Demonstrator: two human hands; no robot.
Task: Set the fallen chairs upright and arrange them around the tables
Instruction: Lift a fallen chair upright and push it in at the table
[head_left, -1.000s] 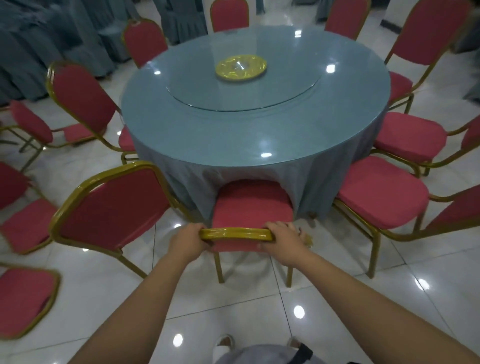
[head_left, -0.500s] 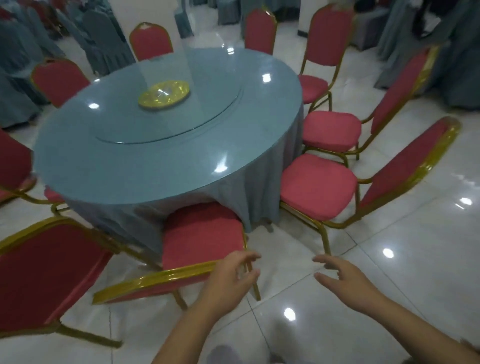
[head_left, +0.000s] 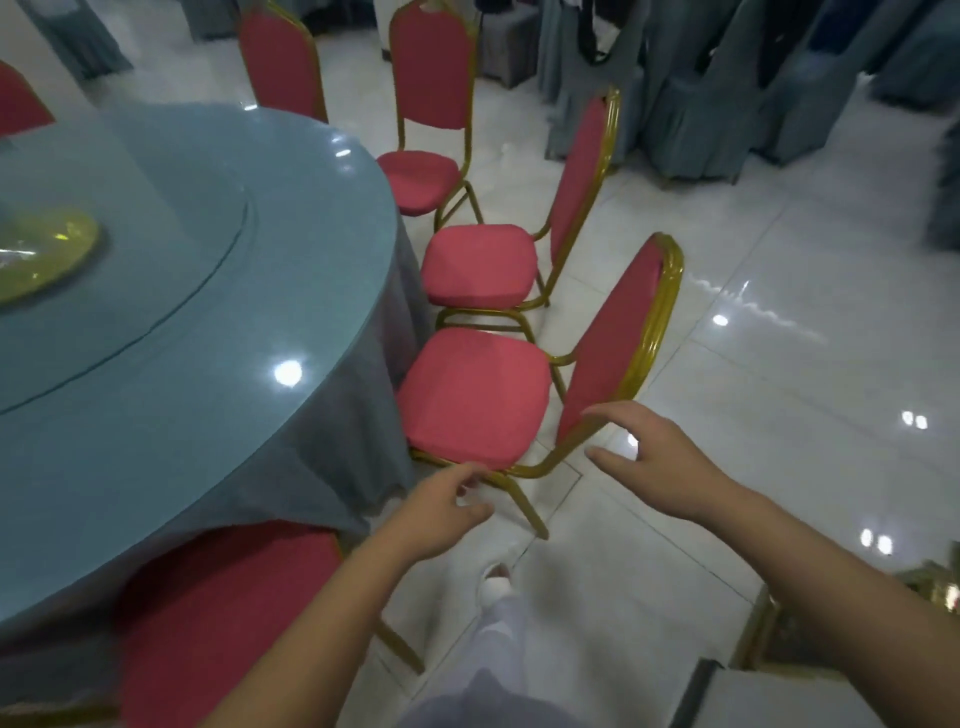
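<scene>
A round table (head_left: 171, 332) with a blue-grey cloth and glass top fills the left. Upright red chairs with gold frames ring its right side. The nearest chair (head_left: 475, 392) faces the table, its backrest (head_left: 618, 338) leaning toward the right. My right hand (head_left: 657, 460) hovers just below that backrest with fingers spread, touching nothing. My left hand (head_left: 441, 506) hangs near the front corner of the seat, fingers loosely curled and empty. A second chair (head_left: 480, 265) and a third chair (head_left: 418, 179) stand behind it. Another red seat (head_left: 223, 613) is tucked under the cloth at the lower left.
A yellow dish (head_left: 41, 249) sits on the glass turntable. Grey covered chairs (head_left: 691, 98) crowd the back right. Glossy white tile floor (head_left: 779, 364) spreads to the right. A gold-framed object (head_left: 924, 587) shows at the right edge. My foot (head_left: 496, 582) is on the floor below.
Both hands have let go of the backrest of the chair pushed under the table. The view has swung right, and the hands now reach toward the neighbouring chair.
</scene>
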